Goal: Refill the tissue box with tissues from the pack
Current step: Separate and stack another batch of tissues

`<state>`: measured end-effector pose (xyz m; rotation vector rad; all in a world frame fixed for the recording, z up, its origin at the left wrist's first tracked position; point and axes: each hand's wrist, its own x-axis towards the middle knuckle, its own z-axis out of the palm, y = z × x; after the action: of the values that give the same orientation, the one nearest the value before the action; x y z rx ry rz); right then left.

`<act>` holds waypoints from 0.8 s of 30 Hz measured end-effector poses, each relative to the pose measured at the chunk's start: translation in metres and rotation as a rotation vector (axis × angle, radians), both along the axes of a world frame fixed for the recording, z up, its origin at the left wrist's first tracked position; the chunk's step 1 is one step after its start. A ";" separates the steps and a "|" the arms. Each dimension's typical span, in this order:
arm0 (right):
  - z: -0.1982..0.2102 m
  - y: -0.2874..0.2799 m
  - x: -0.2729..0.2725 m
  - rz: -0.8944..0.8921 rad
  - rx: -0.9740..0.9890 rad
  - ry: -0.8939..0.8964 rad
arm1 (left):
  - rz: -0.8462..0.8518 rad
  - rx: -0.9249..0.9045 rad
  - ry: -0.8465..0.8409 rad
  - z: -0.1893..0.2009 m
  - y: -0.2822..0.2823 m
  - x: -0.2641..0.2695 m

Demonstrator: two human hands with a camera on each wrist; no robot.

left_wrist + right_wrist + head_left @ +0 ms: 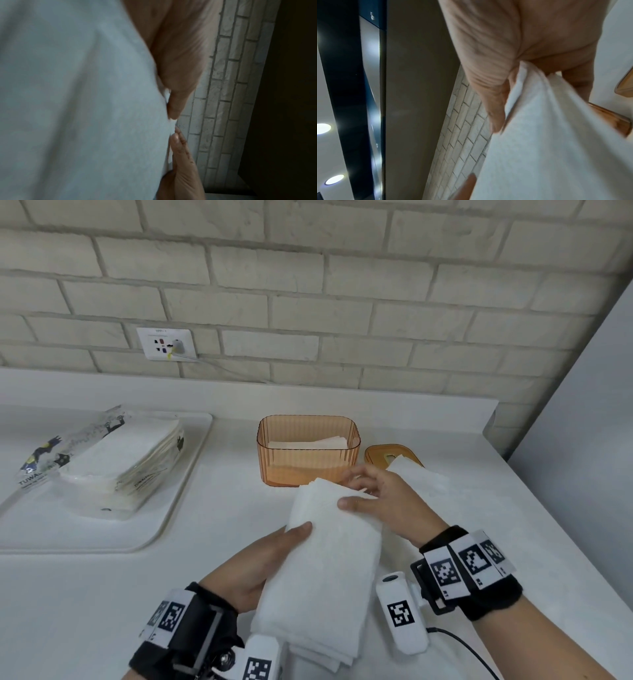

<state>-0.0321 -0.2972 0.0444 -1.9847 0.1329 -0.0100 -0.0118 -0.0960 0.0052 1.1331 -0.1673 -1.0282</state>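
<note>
A thick stack of white tissues is held above the counter between both hands. My left hand grips its left side with the thumb on top. My right hand holds the far end, thumb on top and fingers round the edge. The tissue stack fills the left wrist view; in the right wrist view the tissue stack hangs from the fingers. The orange tissue box stands open just beyond, with a few tissues inside. Its orange lid lies to the right. The opened tissue pack rests on a tray.
The white tray lies at the left of the white counter. A brick wall with a power socket runs behind. More white tissue lies by the lid. A grey panel bounds the right side.
</note>
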 end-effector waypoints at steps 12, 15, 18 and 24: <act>-0.028 0.020 -0.028 -0.136 0.064 0.143 | 0.321 -0.008 0.017 -0.024 -0.024 0.001; -0.025 0.014 -0.026 -0.109 0.047 0.120 | 0.343 -0.010 -0.008 -0.028 -0.027 0.002; -0.026 0.007 -0.025 -0.135 0.068 0.097 | 0.378 0.003 -0.009 -0.030 -0.027 0.004; -0.032 0.010 -0.022 -0.232 0.074 -0.014 | 0.399 0.054 0.002 -0.028 -0.034 0.001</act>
<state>-0.0538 -0.2874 0.0126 -1.8859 0.3492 -0.1670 -0.0103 -0.1296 -0.0228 1.1570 0.0877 -0.6812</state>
